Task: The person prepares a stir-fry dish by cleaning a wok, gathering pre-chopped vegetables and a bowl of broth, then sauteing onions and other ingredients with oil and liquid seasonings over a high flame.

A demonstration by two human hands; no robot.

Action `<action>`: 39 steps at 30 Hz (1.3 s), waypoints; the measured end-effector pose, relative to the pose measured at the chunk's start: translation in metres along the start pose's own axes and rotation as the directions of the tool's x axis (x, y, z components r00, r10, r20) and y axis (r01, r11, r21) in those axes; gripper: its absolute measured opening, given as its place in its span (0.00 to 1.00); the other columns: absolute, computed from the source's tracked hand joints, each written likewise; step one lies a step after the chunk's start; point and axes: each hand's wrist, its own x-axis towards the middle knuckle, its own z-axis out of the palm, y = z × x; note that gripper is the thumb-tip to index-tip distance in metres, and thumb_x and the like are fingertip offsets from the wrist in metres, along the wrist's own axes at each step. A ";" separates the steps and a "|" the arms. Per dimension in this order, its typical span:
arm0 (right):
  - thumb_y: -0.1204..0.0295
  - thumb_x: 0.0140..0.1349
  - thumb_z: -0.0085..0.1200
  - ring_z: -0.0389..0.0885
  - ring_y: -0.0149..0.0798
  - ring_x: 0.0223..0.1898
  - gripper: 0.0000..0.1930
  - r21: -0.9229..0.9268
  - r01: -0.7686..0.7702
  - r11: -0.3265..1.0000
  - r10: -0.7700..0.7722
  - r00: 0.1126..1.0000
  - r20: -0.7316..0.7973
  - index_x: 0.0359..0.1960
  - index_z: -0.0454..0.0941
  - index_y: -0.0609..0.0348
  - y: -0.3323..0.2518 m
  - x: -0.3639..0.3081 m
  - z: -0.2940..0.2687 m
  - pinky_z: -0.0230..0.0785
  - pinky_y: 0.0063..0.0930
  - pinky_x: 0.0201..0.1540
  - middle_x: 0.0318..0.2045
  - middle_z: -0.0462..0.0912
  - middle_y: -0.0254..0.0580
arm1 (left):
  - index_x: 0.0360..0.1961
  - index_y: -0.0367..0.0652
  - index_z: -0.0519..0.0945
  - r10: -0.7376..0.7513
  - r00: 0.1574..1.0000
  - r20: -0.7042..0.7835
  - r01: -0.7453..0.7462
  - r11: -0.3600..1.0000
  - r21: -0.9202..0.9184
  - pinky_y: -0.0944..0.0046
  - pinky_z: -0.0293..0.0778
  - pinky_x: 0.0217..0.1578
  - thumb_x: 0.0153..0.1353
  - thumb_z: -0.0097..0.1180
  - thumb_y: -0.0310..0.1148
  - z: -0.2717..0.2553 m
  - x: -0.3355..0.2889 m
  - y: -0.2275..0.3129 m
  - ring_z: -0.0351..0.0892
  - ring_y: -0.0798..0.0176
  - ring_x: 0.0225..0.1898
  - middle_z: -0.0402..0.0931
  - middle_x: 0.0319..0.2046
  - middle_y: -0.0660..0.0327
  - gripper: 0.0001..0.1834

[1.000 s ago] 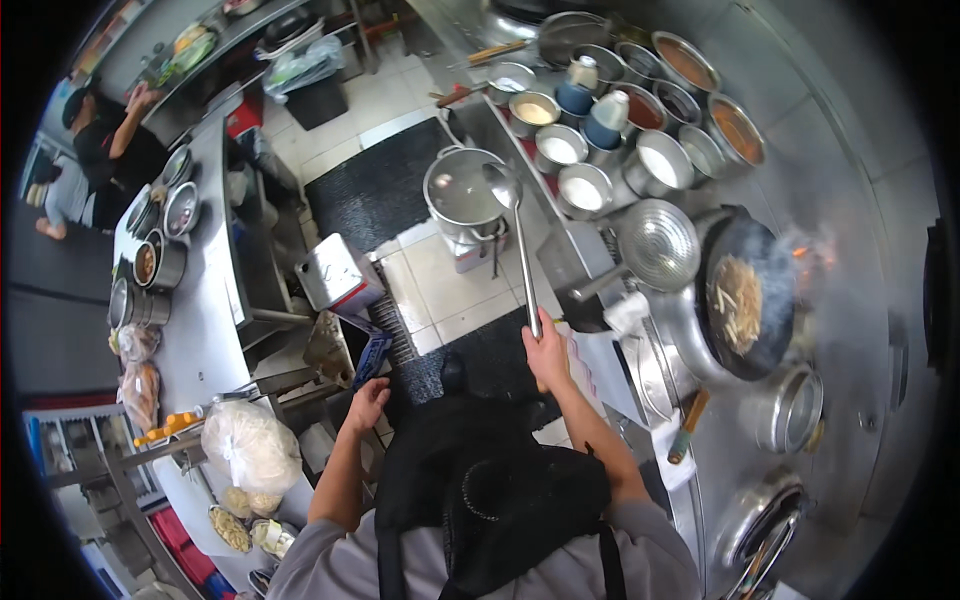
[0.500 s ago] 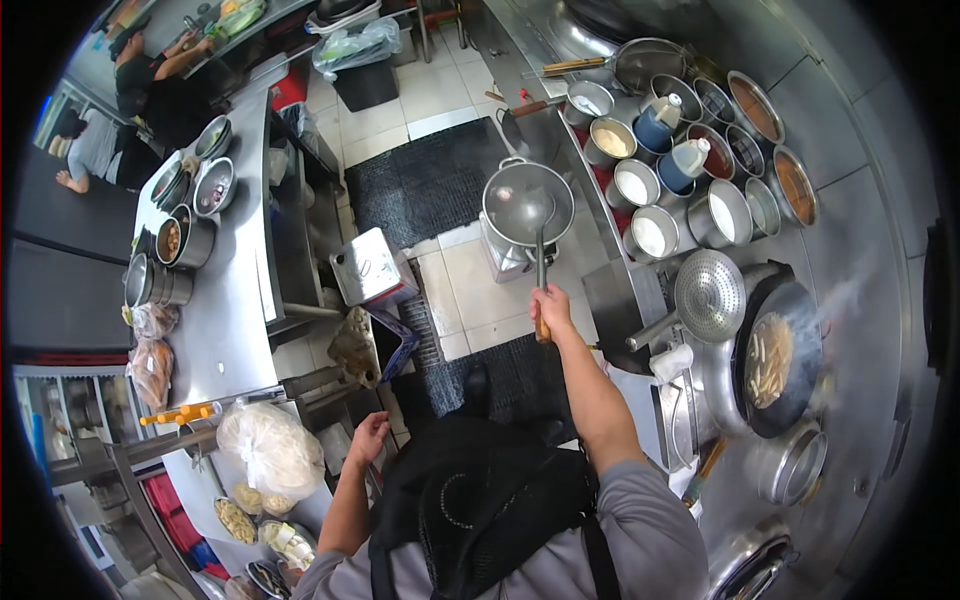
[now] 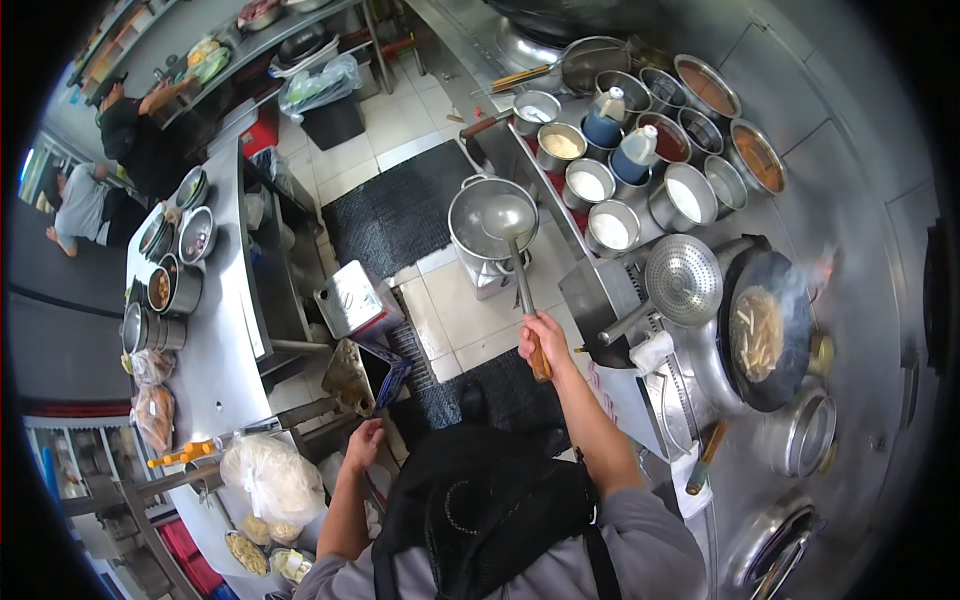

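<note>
Since the earliest frame, swung inward: the ladle (image 3: 524, 285), bowl now off the right rim of the pot (image 3: 461, 236) and within the outline of its mouth; nearest the torso, the left hand (image 3: 366, 443), loosely half-curled, with nothing seen in it; farther out, the right hand (image 3: 541, 337), closed firmly round the ladle at its wooden grip (image 3: 541, 368), and nearer to the pot; from there, long axis running forward and slightly left; bowl depth impossible to tell; beyond the pot, a black floor mat (image 3: 390, 200).
</note>
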 end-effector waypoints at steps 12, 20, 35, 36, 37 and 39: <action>0.70 0.77 0.51 0.69 0.24 0.15 0.06 0.072 -0.112 0.991 0.098 0.980 0.173 0.50 0.76 0.54 -0.099 -0.198 -0.010 0.60 0.21 0.17 0.25 0.76 0.33 | 0.61 0.34 0.78 0.103 0.990 0.095 -0.100 0.994 -0.041 0.63 0.78 0.52 0.71 0.59 0.33 0.077 -0.008 0.016 0.83 0.65 0.47 0.85 0.46 0.56 0.21; 0.69 0.75 0.54 0.68 0.23 0.16 0.05 0.108 -0.062 0.992 0.054 0.996 0.069 0.43 0.71 0.54 -0.152 -0.355 -0.063 0.59 0.23 0.18 0.27 0.75 0.34 | 0.61 0.31 0.77 0.072 0.969 0.235 -0.064 0.997 -0.041 0.64 0.78 0.48 0.70 0.59 0.32 0.169 -0.038 0.025 0.82 0.66 0.44 0.84 0.44 0.58 0.22; 0.72 0.70 0.56 0.71 0.27 0.15 0.09 -0.057 0.341 0.938 -0.332 0.842 -0.427 0.43 0.69 0.59 -0.206 -0.504 -0.216 0.62 0.25 0.15 0.24 0.76 0.37 | 0.59 0.28 0.78 0.236 0.882 0.407 -0.307 0.944 0.119 0.65 0.78 0.46 0.69 0.58 0.32 0.307 -0.030 0.094 0.83 0.65 0.40 0.84 0.40 0.55 0.21; 0.72 0.69 0.57 0.71 0.28 0.15 0.09 -0.091 0.339 0.936 -0.343 0.829 -0.441 0.42 0.69 0.59 -0.209 -0.500 -0.230 0.64 0.27 0.16 0.23 0.76 0.37 | 0.59 0.28 0.78 0.228 0.884 0.407 -0.304 0.943 0.132 0.65 0.78 0.46 0.69 0.59 0.32 0.311 -0.029 0.099 0.83 0.65 0.40 0.84 0.40 0.55 0.22; 0.72 0.69 0.57 0.71 0.28 0.15 0.09 -0.091 0.347 0.934 -0.350 0.828 -0.439 0.42 0.69 0.59 -0.210 -0.496 -0.244 0.64 0.27 0.16 0.23 0.76 0.37 | 0.60 0.28 0.78 0.220 0.886 0.408 -0.301 0.943 0.146 0.65 0.78 0.46 0.69 0.59 0.32 0.314 -0.028 0.101 0.83 0.65 0.40 0.85 0.40 0.55 0.23; 0.73 0.68 0.57 0.72 0.30 0.15 0.09 -0.228 0.314 0.922 -0.388 0.757 -0.526 0.42 0.70 0.60 -0.212 -0.486 -0.270 0.65 0.29 0.16 0.23 0.76 0.37 | 0.60 0.28 0.77 0.231 0.885 0.404 -0.320 0.933 0.166 0.65 0.78 0.46 0.68 0.59 0.32 0.317 -0.024 0.100 0.83 0.65 0.41 0.85 0.40 0.55 0.23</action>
